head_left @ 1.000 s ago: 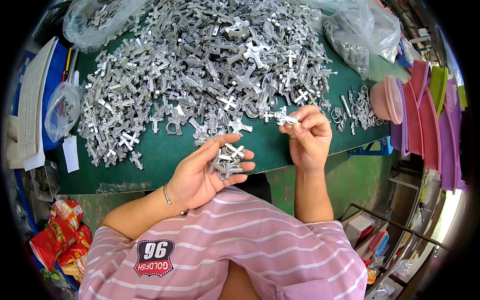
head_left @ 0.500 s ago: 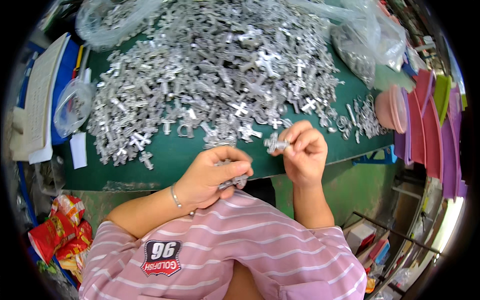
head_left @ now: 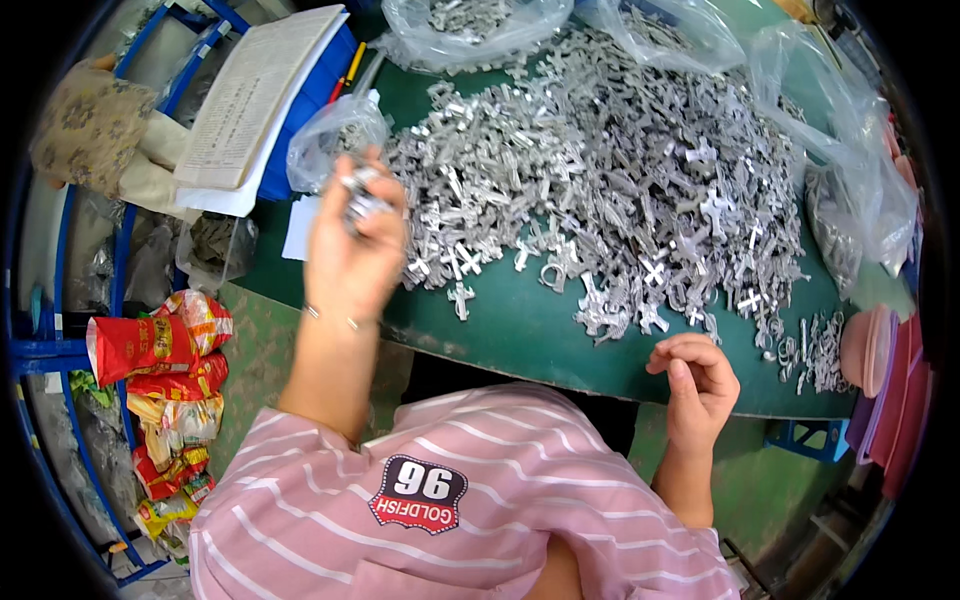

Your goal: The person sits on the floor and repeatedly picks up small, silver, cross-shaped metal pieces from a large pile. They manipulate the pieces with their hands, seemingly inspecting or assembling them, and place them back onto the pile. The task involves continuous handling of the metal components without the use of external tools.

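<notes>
My left hand (head_left: 355, 245) is raised at the left end of the green table (head_left: 470, 330), beside a small clear plastic bag (head_left: 315, 150). Its fingers are closed around several small silver metal pieces (head_left: 362, 195), slightly blurred, whose exact shape I cannot make out. My right hand (head_left: 700, 390) is over the table's front edge, with fingers loosely curled, the thumb a little apart and nothing visible in it. A large heap of silver metal castings (head_left: 640, 170), many cross-shaped, spreads over the table in front of both hands.
Clear bags (head_left: 480, 45) of metal parts stand behind the heap. A smaller pile (head_left: 825, 355) lies by a pink container (head_left: 868, 345) at right. Papers (head_left: 260, 100) rest on a blue bin at left. Red packets (head_left: 150, 345) hang below; a person (head_left: 95, 130) is at far left.
My view has turned left. My left hand has moved from in front of my chest out to the bag, still holding metal pieces. The cross-shaped piece has gone from my right hand.
</notes>
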Available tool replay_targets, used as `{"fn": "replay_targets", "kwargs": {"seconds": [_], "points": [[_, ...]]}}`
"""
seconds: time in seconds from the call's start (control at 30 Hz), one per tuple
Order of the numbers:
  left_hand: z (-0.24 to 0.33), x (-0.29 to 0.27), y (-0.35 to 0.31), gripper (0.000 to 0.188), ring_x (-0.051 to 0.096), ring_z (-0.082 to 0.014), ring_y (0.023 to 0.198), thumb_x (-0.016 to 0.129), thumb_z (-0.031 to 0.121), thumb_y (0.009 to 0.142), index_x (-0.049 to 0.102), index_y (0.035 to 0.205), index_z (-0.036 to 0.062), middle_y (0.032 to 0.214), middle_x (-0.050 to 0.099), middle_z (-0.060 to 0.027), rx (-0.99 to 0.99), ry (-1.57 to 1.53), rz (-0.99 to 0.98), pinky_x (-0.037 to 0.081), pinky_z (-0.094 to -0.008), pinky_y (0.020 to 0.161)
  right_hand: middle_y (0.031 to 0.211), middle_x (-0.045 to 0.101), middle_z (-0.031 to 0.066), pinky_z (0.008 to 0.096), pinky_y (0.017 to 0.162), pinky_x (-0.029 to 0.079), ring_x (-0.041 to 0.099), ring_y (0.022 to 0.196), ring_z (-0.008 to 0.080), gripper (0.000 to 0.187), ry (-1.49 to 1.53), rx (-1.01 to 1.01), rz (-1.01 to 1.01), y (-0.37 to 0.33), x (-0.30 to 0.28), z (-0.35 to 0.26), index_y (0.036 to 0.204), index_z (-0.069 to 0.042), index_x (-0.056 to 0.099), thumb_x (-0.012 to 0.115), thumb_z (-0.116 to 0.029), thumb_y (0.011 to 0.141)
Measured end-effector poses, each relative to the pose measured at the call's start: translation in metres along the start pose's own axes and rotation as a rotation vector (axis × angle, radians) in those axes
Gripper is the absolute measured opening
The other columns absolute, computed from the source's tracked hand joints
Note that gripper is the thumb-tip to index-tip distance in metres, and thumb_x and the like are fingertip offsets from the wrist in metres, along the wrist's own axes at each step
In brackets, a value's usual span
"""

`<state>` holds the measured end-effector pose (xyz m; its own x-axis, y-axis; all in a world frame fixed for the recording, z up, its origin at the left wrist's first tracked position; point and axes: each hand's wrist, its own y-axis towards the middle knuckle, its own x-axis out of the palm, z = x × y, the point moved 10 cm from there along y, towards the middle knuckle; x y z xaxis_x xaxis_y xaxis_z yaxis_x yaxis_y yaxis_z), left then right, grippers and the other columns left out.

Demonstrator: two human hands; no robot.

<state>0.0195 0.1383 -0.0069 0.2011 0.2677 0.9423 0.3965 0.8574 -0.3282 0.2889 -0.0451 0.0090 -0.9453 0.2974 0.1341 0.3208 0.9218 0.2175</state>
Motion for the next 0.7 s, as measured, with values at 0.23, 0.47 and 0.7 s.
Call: {"fn": "replay_targets", "kwargs": {"seconds": [0.23, 0.47, 0.7], "points": [[0.033, -0.015, 0.000, 0.025, 0.048, -0.0141, 0.078, 0.051, 0.018, 0.090, 0.050, 0.102, -0.0037, 0.088, 0.049, -0.0073, -0.021, -0.104, -0.065, 0.040, -0.0198, 0.047, 0.081, 0.058, 0.0100, 0.0211, 0.058, 0.045, 0.055, 0.070, 0.0119, 0.011, -0.413, -0.089, -0.050, 0.010, 0.021, -0.008, 0.085, 0.004, 0.061, 0.061, 0.007, 0.074], [-0.046, -0.023, -0.041, 0.024, 0.052, -0.0167, 0.082, 0.045, 0.025, 0.093, 0.054, 0.094, 0.0028, 0.098, 0.051, -0.0092, -0.277, 0.042, -0.083, 0.047, -0.0227, 0.049, 0.080, 0.057, 0.0109, 0.0346, 0.064, 0.045, 0.055, 0.072, 0.0274, 0.015, -0.817, -0.416, -0.197, 0.046, 0.104, -0.015, 0.083, -0.002, 0.058, 0.064, 0.001, 0.069], [-0.070, -0.072, -0.076, 0.019, 0.060, -0.0193, 0.075, 0.049, 0.023, 0.090, 0.056, 0.090, 0.0051, 0.092, 0.058, -0.0123, -0.434, 0.343, 0.053, 0.048, -0.0261, 0.048, 0.082, 0.057, 0.0069, 0.0351, 0.065, 0.041, 0.052, 0.076, 0.0250, 0.013, -1.175, -0.464, -0.276, 0.074, 0.150, 0.014, 0.081, -0.005, 0.059, 0.063, -0.006, 0.068]]}}
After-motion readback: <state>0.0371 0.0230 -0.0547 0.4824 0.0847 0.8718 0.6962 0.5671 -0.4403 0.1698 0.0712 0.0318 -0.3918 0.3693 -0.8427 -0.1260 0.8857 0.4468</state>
